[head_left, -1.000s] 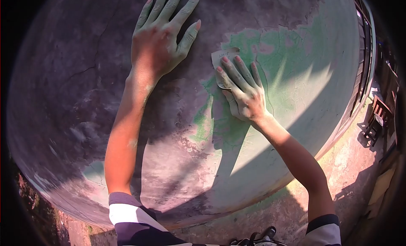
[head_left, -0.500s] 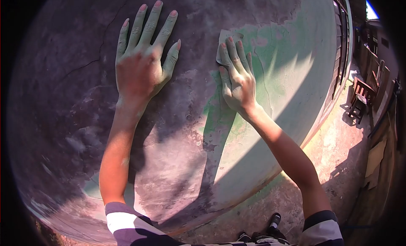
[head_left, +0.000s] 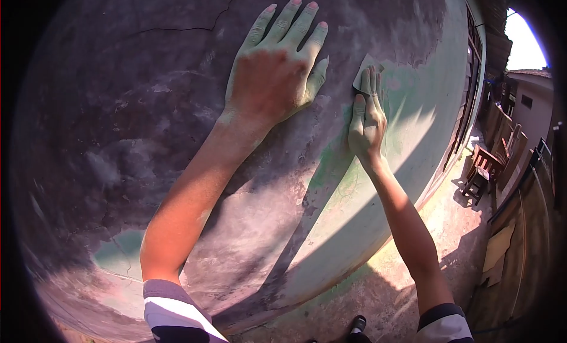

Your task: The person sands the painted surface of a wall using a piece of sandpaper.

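Observation:
My left hand (head_left: pixel 271 74) lies on the dark, weathered part of a wall (head_left: pixel 171 118), fingers spread and nothing in it. To its right, my right hand (head_left: pixel 370 118) presses a small pale sheet (head_left: pixel 361 78) against the wall, at the border of the dark surface and a green painted patch (head_left: pixel 407 83). The sheet sticks out past the left side of the fingers; the rest is hidden beneath them. Both hands look dusted with pale powder.
A wooden chair (head_left: pixel 483 169) stands on the sunlit ground at the right, near wooden boards (head_left: pixel 499 248). A barred window (head_left: pixel 469 77) is in the wall's right part. A foot in a sandal (head_left: pixel 358 324) shows at the bottom.
The view has swung to the right. My left hand has moved closer to my right hand, which has slid up the wall with the sheet, its fingers now seen more edge-on.

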Motion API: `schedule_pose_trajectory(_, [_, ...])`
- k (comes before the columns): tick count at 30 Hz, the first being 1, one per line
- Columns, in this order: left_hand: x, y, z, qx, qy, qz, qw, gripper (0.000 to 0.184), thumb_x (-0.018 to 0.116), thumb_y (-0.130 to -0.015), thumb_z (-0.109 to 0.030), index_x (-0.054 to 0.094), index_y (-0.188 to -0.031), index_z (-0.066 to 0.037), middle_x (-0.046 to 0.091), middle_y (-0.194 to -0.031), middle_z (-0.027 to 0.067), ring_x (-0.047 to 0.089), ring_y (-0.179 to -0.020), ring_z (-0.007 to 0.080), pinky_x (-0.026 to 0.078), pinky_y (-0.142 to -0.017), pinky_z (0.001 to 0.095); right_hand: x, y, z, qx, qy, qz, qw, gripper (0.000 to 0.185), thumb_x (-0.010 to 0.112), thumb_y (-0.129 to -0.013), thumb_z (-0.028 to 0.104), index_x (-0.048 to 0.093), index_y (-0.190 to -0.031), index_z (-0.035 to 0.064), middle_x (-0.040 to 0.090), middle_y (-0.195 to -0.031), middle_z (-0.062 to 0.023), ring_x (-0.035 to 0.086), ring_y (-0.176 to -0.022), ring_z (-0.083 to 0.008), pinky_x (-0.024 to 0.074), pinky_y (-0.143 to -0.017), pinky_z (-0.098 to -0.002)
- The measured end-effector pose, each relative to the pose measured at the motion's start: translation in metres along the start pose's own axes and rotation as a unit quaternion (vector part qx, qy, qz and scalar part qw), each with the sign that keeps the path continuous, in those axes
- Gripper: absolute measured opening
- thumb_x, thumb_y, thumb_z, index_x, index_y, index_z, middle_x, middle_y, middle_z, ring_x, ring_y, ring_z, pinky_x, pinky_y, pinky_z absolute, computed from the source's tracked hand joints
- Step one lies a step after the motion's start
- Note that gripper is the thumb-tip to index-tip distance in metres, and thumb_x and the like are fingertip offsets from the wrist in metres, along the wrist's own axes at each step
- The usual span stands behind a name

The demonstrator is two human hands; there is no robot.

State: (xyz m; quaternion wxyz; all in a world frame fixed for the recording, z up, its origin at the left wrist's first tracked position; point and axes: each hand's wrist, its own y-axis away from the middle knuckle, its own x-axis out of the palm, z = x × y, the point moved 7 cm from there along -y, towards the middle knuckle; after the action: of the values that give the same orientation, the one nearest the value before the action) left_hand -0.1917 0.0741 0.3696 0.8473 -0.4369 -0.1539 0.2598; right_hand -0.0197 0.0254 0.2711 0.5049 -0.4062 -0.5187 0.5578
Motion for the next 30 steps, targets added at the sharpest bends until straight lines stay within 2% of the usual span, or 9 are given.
schedule_pose_trajectory(5, [-0.010,0.003,0.002,-0.017,0.039,-0.025,0.999,0.043,0.067,-0.085,-0.030,0.067,-0.121,-0.009,0.060,-0.135,0.0102,0.054,-0.129,0.0243,0.037,-0.113,0.0381,0.012,0.020,0.016,0.078,0.010,-0.044,0.996,0.047,0.040,-0.103,0.014,0.041,-0.146,-0.0030,0.035,-0.155,-0.0214,0.025,-0.147,-0.0414,0.0282,-0.117,-0.0444])
schedule_pose_trajectory(8, [-0.009,0.004,0.004,-0.018,0.041,-0.029,0.999,0.040,0.067,-0.085,-0.030,0.068,-0.119,-0.009,0.063,-0.131,0.0098,0.057,-0.125,0.0238,0.040,-0.111,0.0349,0.023,0.133,0.050,0.050,0.032,0.093,0.994,0.064,0.052,-0.086,-0.001,0.039,-0.149,-0.0015,0.034,-0.157,-0.0211,0.024,-0.148,-0.0409,0.0210,-0.118,-0.0535])
schedule_pose_trajectory(10, [-0.007,0.008,0.007,-0.031,0.067,0.001,0.997,0.040,0.066,-0.085,-0.030,0.068,-0.119,-0.009,0.064,-0.130,0.0103,0.059,-0.123,0.0235,0.040,-0.110,0.0341,0.021,0.167,0.061,0.008,0.032,0.157,0.987,0.058,0.049,-0.091,0.001,0.040,-0.148,-0.0044,0.034,-0.155,-0.0249,0.024,-0.148,-0.0413,0.0172,-0.119,-0.0536])
schedule_pose_trajectory(13, [-0.012,0.013,0.007,-0.014,0.047,-0.051,0.997,0.040,0.066,-0.085,-0.030,0.068,-0.118,-0.008,0.063,-0.132,0.0109,0.058,-0.123,0.0233,0.040,-0.110,0.0347,0.014,0.105,0.035,-0.008,0.079,0.095,0.992,0.058,0.054,-0.091,0.002,0.042,-0.148,0.0006,0.038,-0.154,-0.0203,0.029,-0.146,-0.0400,0.0220,-0.117,-0.0562])
schedule_pose_trajectory(16, [-0.014,0.011,0.007,-0.017,0.040,-0.051,0.998,0.040,0.066,-0.085,-0.030,0.068,-0.119,-0.007,0.062,-0.134,0.0109,0.057,-0.125,0.0223,0.040,-0.111,0.0348,0.001,0.012,0.010,0.097,0.007,0.000,0.995,0.047,0.041,-0.103,0.009,0.038,-0.148,-0.0023,0.032,-0.157,-0.0188,0.023,-0.148,-0.0381,0.0208,-0.120,-0.0415])
schedule_pose_trajectory(20, [-0.005,0.013,0.005,-0.018,0.035,-0.049,0.998,0.041,0.066,-0.085,-0.029,0.067,-0.119,-0.006,0.061,-0.135,0.0108,0.056,-0.127,0.0215,0.039,-0.112,0.0345,0.015,0.055,0.026,0.083,0.011,-0.009,0.996,0.049,0.044,-0.100,0.007,0.039,-0.148,-0.0031,0.032,-0.156,-0.0223,0.022,-0.148,-0.0389,0.0193,-0.120,-0.0472])
schedule_pose_trajectory(24, [-0.004,0.015,0.006,-0.044,0.059,-0.032,0.997,0.040,0.065,-0.086,-0.028,0.067,-0.119,-0.006,0.060,-0.136,0.0107,0.054,-0.129,0.0219,0.037,-0.113,0.0340,0.023,0.157,0.053,0.031,0.025,0.111,0.993,0.059,0.050,-0.091,0.003,0.039,-0.149,-0.0024,0.032,-0.156,-0.0236,0.021,-0.148,-0.0432,0.0138,-0.118,-0.0565])
schedule_pose_trajectory(26, [-0.005,0.014,0.009,-0.043,0.036,-0.041,0.998,0.039,0.065,-0.086,-0.028,0.067,-0.119,-0.006,0.061,-0.135,0.0105,0.054,-0.129,0.0221,0.036,-0.113,0.0340,0.020,0.128,0.034,-0.003,0.068,0.103,0.992,0.054,0.046,-0.095,0.004,0.040,-0.148,-0.0020,0.035,-0.156,-0.0224,0.022,-0.148,-0.0422,0.0143,-0.118,-0.0559])
schedule_pose_trajectory(30, [-0.006,0.015,0.006,-0.024,0.028,-0.063,0.997,0.036,0.064,-0.087,-0.027,0.068,-0.114,-0.005,0.061,-0.134,0.0105,0.054,-0.129,0.0222,0.037,-0.113,0.0350,0.015,0.028,0.011,0.109,-0.036,0.023,0.993,0.047,0.039,-0.103,0.009,0.038,-0.149,0.0006,0.033,-0.157,-0.0178,0.020,-0.149,-0.0380,0.0177,-0.120,-0.0463])
